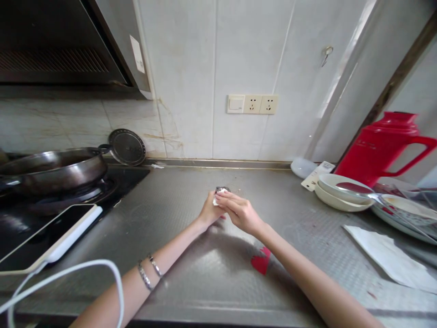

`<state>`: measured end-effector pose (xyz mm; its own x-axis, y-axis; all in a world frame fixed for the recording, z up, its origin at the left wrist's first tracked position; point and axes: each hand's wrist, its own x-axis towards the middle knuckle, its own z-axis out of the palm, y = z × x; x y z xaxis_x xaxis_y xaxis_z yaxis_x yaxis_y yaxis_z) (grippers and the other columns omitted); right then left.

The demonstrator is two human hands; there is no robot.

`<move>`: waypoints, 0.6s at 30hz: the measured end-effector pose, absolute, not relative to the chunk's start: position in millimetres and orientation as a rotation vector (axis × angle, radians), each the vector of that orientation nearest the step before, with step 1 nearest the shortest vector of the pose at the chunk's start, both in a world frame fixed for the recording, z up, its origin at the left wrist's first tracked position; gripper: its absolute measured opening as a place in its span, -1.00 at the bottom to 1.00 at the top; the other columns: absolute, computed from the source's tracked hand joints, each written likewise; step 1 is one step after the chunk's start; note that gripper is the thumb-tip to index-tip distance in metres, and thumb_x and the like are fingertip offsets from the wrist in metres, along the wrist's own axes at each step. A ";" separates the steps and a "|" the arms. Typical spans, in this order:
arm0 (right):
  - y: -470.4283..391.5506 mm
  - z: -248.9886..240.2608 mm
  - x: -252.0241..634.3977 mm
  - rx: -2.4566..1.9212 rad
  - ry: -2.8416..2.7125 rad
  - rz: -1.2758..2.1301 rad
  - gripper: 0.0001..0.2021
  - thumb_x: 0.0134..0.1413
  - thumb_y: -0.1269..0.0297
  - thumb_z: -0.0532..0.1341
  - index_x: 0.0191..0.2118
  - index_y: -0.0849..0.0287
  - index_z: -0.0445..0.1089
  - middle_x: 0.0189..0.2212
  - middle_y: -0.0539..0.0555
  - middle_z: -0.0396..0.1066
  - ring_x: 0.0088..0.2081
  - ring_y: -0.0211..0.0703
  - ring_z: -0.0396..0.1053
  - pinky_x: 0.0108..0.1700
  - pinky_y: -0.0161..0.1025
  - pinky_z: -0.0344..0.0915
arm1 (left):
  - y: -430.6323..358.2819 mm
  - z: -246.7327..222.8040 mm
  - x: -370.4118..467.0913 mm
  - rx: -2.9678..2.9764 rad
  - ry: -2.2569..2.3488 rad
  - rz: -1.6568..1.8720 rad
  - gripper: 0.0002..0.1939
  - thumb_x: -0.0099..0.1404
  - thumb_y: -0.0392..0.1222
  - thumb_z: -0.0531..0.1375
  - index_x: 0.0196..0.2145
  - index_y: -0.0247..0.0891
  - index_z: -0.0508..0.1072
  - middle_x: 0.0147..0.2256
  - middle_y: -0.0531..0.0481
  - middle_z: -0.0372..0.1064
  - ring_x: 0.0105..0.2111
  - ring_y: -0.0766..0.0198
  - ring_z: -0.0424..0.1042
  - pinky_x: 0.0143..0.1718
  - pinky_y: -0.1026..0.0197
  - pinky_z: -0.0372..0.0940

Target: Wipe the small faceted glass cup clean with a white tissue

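Note:
My left hand [207,212] is closed around a small dark object [223,188], held just above the steel counter at the middle of the view. Only its top edge shows, so I cannot make out its kind. A white piece of tissue [216,199] lies against it. My right hand [241,213] has its fingers bent over the tissue, pressing it to the object, and covers most of both. On the counter beside my right forearm lies a red piece with a jagged edge [260,262].
Left: a pan [85,165] on the black stove [128,182], a phone [51,234] with a white cable [102,263], a round dark disc [127,147]. Right: stacked bowls [337,200], plates, a red thermos [375,146], a white paper sheet [389,257]. Wall sockets [252,104] sit ahead.

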<state>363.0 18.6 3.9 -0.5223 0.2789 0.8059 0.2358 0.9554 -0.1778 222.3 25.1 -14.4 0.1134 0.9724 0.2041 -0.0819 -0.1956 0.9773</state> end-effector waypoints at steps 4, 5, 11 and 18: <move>16.3 6.5 361.7 -0.382 -2.092 0.136 -0.70 0.25 0.41 0.06 0.01 0.06 0.40 -0.08 0.08 0.50 0.05 -0.10 0.40 0.15 -0.06 0.32 | 25.4 -12.4 220.1 1.381 1.039 1.271 -0.54 -0.07 -0.25 0.33 -0.20 -0.31 0.29 -0.36 0.02 0.39 -0.45 0.29 0.39 -0.63 0.35 0.29; 17.3 7.5 362.9 -0.445 -2.029 0.162 -0.71 0.25 0.40 0.05 0.00 0.05 0.41 -0.07 0.08 0.50 0.04 -0.10 0.40 0.13 -0.07 0.34 | 25.0 -11.0 220.8 1.403 1.031 1.231 -0.55 -0.05 -0.22 0.34 -0.19 -0.31 0.31 -0.38 0.02 0.38 -0.46 0.30 0.38 -0.63 0.35 0.30; 28.4 6.6 370.5 -0.688 -1.773 0.179 -0.76 0.24 0.33 0.08 -0.12 0.04 0.49 -0.13 0.05 0.53 -0.03 -0.05 0.45 0.11 -0.03 0.35 | 19.3 -6.7 228.5 1.298 1.119 1.239 -0.34 -0.16 -0.18 0.44 -0.10 -0.31 0.30 -0.33 0.00 0.38 -0.42 0.29 0.39 -0.64 0.36 0.29; 22.8 0.1 366.8 -0.495 -1.937 0.028 -0.70 0.23 0.44 0.05 -0.01 0.11 0.42 -0.06 0.12 0.49 0.04 -0.07 0.40 0.14 -0.03 0.33 | 23.2 -3.7 225.5 1.459 0.916 1.208 -0.57 -0.07 -0.22 0.37 -0.20 -0.35 0.43 -0.40 0.00 0.42 -0.44 0.32 0.40 -0.54 0.39 0.29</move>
